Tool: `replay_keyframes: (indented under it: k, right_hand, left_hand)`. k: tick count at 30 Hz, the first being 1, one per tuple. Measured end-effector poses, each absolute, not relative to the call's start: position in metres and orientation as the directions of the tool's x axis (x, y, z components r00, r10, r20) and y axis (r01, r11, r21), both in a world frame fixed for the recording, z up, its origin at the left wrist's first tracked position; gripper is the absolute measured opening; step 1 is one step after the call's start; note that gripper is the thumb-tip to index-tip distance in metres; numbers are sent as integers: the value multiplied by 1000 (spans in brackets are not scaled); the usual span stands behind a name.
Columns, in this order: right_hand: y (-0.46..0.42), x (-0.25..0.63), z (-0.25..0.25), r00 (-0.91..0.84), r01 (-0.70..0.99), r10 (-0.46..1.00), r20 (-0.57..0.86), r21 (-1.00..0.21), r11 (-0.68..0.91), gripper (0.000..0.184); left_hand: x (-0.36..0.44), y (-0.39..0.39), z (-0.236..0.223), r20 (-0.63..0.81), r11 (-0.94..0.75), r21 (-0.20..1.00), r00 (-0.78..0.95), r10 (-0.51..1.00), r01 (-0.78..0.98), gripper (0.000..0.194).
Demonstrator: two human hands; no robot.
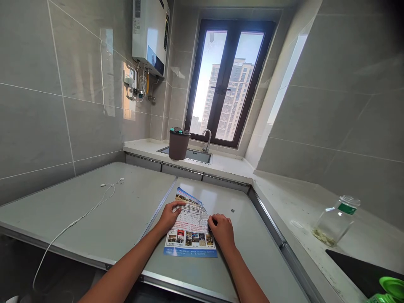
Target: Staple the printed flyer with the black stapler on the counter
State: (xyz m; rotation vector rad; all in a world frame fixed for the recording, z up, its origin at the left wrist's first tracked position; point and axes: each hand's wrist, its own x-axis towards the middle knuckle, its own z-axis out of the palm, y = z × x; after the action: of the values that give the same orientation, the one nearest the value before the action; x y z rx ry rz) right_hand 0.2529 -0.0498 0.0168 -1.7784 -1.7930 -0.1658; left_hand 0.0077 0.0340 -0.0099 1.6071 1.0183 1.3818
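Observation:
A printed flyer (192, 219) with photos, text and a blue lower band lies on the grey-white table panel. Its upper right side runs at a slant; whether it is cut or folded, I cannot tell. My left hand (169, 216) lies over its left edge, with thumb and fingers pressing the paper to the table. At the flyer's right edge is my right hand (222, 229), its fingers curled closed. Something small and dark shows at those fingertips, too hidden to name. A small grey piece (232, 210) lies on the panel to the right of the flyer.
A white cable (91, 210) crosses the left panel (63, 214) and hangs over its front edge. A brown bin (179, 145) stands by the sink (198, 156) at the back. On the right counter (303, 202) are a glass jar (334, 223) and a green-lidded container (393, 288).

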Motion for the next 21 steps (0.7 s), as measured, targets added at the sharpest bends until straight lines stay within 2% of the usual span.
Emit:
replay_keyframes:
  k: [12,21]
  right_hand:
    - [-49,248,15,103,956,869,485,-290,48,35]
    - [-49,248,16,137,949,873,469,-315,20,34]
  left_hand:
    - [8,36,-12,363,-368,923,64,930,110,31]
    - [8,34,-10,362,-368,923,72,929,115,30]
